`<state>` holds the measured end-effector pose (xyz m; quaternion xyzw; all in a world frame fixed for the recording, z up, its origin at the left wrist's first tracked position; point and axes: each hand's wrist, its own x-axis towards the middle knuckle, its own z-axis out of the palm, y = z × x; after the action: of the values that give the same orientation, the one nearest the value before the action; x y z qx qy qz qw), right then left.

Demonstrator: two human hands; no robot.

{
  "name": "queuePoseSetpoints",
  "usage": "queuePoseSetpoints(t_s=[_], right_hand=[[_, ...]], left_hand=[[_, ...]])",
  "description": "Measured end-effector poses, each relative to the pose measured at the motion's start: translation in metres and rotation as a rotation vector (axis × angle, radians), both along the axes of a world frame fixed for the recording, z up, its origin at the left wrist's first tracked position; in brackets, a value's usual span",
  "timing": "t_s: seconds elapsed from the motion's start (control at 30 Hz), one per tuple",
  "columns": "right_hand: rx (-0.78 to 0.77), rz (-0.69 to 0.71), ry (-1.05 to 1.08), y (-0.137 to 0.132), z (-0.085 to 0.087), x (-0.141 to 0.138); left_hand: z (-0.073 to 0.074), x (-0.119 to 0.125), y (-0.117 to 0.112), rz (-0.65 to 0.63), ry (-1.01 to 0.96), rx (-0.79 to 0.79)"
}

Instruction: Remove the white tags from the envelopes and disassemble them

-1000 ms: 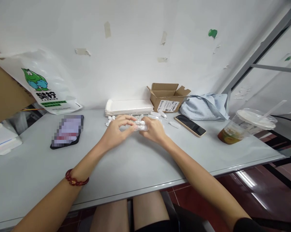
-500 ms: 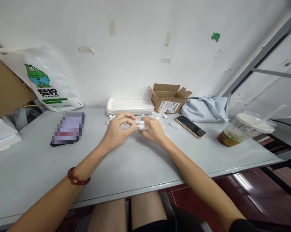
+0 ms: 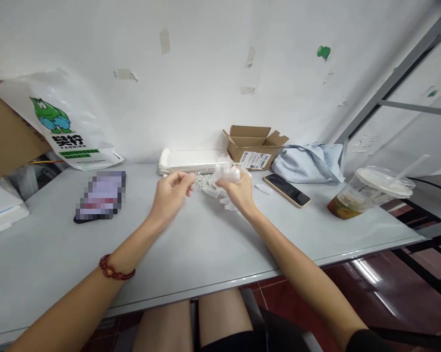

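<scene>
My left hand (image 3: pixel 172 194) is over the left side of a small pile, thumb and fingers pinched together; anything between them is too small to make out. In my right hand (image 3: pixel 240 191) are whitish, see-through plastic pieces (image 3: pixel 228 172), blurred and showing above the thumb. Below and between the hands lies a heap of small translucent plastic pieces (image 3: pixel 210 190) with thin white strings (image 3: pixel 201 180) beside it. One more such piece (image 3: pixel 263 188) rests apart, to the right of my right hand.
Behind the pile stand a stack of white trays (image 3: pixel 194 157) and an open cardboard box (image 3: pixel 255 156). To the right are a phone (image 3: pixel 287 189), a light blue cloth bag (image 3: pixel 308 164) and a drink cup (image 3: pixel 367 190). On the left are a blurred-out phone-like object (image 3: pixel 101 196) and a white plastic bag (image 3: pixel 84 122).
The hands have moved apart: my left hand drew back left, and my right hand turned and lifted the plastic pieces. More of the heap and the strings now shows between them.
</scene>
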<state>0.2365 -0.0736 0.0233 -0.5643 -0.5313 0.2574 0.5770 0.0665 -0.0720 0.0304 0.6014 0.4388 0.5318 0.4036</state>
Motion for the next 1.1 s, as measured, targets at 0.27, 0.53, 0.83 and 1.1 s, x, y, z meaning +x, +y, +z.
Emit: queuePoseSetpoints(t_s=[0.27, 0.53, 0.83, 1.1], right_hand=[[-0.114, -0.051, 1.059, 0.019, 0.007, 0.003], [-0.126, -0.103, 1.179, 0.021, 0.007, 0.007], [-0.144, -0.116, 1.206, 0.023, 0.012, 0.015], [-0.108, -0.145, 1.292, 0.022, 0.021, 0.023]], left_hand=[[-0.03, 0.06, -0.071, -0.386, 0.258, 0.411], [-0.034, 0.059, -0.087, -0.536, 0.454, 0.561], [-0.034, 0.057, -0.091, -0.741, 0.444, 0.589], [-0.037, 0.057, -0.096, -0.855, 0.454, 0.478]])
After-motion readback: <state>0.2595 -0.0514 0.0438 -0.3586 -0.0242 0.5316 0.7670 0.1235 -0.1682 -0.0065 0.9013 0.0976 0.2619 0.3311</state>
